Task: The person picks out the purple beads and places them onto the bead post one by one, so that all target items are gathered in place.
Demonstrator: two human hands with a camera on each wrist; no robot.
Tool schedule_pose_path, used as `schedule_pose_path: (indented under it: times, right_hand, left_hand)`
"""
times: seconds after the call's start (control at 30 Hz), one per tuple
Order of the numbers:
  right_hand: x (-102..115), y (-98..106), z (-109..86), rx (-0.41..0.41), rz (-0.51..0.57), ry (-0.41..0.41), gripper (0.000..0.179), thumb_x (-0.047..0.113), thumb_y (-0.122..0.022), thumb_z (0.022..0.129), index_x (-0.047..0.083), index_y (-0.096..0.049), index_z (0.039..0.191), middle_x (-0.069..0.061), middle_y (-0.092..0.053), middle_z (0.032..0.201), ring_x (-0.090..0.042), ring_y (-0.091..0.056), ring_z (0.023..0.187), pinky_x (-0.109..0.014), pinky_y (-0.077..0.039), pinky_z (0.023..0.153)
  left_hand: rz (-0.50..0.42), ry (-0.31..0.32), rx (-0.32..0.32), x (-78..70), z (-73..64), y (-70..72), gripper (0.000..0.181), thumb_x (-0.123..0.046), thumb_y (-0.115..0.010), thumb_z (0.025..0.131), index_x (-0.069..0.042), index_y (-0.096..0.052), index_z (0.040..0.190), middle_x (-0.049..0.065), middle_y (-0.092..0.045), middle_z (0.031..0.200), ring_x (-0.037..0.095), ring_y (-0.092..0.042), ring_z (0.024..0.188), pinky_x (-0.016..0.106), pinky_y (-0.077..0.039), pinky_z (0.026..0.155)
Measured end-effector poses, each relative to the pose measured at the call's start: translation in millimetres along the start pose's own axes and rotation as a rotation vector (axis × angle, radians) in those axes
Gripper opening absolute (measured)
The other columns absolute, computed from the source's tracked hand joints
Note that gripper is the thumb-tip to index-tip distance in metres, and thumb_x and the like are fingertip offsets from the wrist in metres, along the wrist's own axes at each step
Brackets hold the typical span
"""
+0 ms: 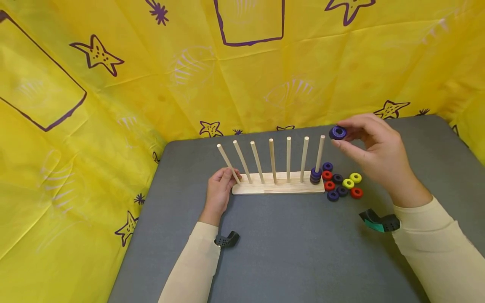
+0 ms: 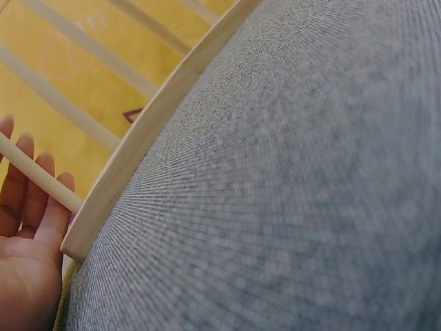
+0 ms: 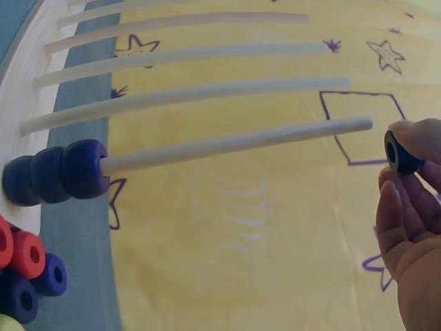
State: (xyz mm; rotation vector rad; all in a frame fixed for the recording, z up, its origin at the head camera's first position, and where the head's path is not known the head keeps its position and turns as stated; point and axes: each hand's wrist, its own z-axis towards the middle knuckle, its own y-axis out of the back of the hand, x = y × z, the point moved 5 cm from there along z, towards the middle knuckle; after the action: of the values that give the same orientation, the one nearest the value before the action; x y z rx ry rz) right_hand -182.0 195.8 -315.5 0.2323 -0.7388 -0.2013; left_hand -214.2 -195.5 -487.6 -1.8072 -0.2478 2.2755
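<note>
A wooden peg stand (image 1: 278, 189) with a row of upright pegs stands on the grey table. Dark blue rings (image 1: 315, 176) are stacked low on its rightmost peg (image 3: 234, 143). At the stand's left end, my left hand (image 1: 219, 187) holds the leftmost peg (image 2: 43, 176) near its base, fingers reaching behind it. My right hand (image 1: 382, 153) pinches a dark blue ring (image 1: 337, 133) between thumb and fingers. That ring hangs in the air right of the rightmost peg's top, apart from it, its hole showing.
Loose red rings (image 1: 356, 192), yellow rings (image 1: 355, 178) and dark blue rings (image 1: 333, 195) lie close together by the stand's right end. A yellow patterned cloth (image 1: 242, 84) hangs behind and beside the grey table (image 1: 273, 252).
</note>
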Motion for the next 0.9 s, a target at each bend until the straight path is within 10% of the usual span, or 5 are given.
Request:
schedule_pose_path:
  times: [0.9]
  right_hand:
    - [-3, -22, 6.1, 0.083, -0.055, -0.045, 0.046, -0.027, -0.084, 0.080, -0.008, -0.074, 0.120, -0.011, -0.069, 0.114, -0.013, -0.066, 0.096, -0.017, -0.056, 0.085]
  left_hand:
    - [0.038, 0.009, -0.008, 1.9, 0.7, 1.0, 0.032, -0.024, -0.064, 0.113, 0.006, -0.072, 0.106, 0.028, -0.067, 0.108, 0.027, -0.069, 0.099, 0.036, -0.058, 0.093]
